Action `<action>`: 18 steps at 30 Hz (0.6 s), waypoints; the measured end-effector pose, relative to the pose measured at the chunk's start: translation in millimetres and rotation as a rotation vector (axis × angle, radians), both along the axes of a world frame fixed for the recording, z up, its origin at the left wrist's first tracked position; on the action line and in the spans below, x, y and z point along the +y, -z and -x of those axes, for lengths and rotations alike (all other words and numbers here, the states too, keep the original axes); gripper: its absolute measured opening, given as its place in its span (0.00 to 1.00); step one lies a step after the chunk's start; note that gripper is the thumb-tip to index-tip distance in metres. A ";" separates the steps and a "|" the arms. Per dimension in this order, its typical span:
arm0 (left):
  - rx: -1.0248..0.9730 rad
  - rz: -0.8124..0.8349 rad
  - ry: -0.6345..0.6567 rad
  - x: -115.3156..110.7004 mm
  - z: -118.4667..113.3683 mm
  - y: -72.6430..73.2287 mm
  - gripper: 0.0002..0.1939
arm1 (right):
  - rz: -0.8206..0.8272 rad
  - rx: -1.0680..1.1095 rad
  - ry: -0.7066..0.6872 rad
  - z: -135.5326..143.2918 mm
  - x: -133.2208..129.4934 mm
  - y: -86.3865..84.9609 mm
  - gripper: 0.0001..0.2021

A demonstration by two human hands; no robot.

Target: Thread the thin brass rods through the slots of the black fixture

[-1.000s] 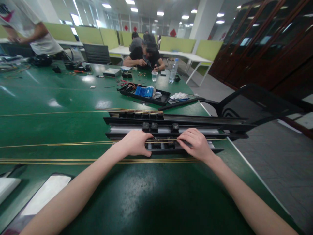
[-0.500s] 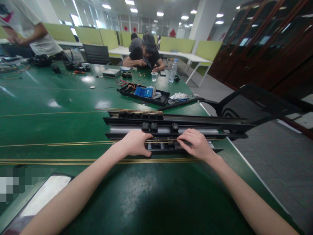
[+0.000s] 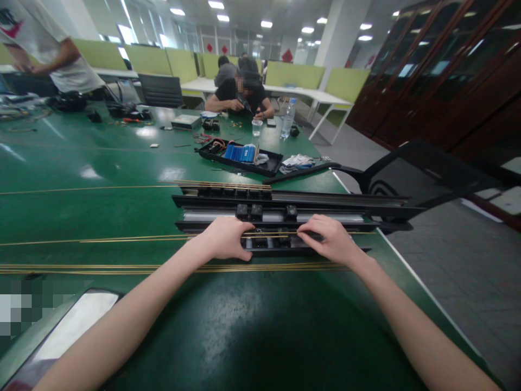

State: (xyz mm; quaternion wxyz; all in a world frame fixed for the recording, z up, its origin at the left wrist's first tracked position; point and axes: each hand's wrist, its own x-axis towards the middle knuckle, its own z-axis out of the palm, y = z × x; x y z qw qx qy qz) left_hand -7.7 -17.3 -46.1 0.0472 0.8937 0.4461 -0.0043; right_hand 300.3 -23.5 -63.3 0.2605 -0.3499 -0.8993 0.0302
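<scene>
In the head view, my left hand (image 3: 228, 238) straddles the nearest black channel rail (image 3: 309, 252), thumb at its near edge and fingers over its far side. The palm hides part of the rail. My right hand (image 3: 325, 236) pinches a thin brass rod (image 3: 272, 234) between thumb and fingertips, farther right over the same rail. The rod runs lengthwise above small black blocks (image 3: 283, 237) seated in the channel. Behind it lies a second rail with black blocks (image 3: 256, 212), and behind that a third rail (image 3: 325, 199) with rods across its blocks.
More brass rods (image 3: 134, 268) lie in front of the rails on the green table (image 3: 244, 326). Beyond the rails are a black tray (image 3: 268, 163), gloves (image 3: 299, 163) and a water bottle (image 3: 288, 118). A mesh chair (image 3: 427, 168) stands at right. A person (image 3: 248, 95) works opposite.
My right hand has shifted slightly right along the rail, its fingertips still pinched at the rod. My left hand has stayed in place.
</scene>
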 end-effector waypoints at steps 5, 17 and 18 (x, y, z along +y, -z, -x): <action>-0.001 -0.001 -0.006 0.3 0.2 0.7 0.35 | 0.061 -0.024 0.020 -5.1 1.2 -3.4 0.05; -0.002 0.001 -0.005 0.7 0.0 0.9 0.35 | 0.148 -0.024 0.040 -17.0 5.2 -9.0 0.07; -0.002 0.000 -0.004 0.8 0.2 1.2 0.35 | 0.155 -0.025 0.042 -17.7 5.3 -9.7 0.08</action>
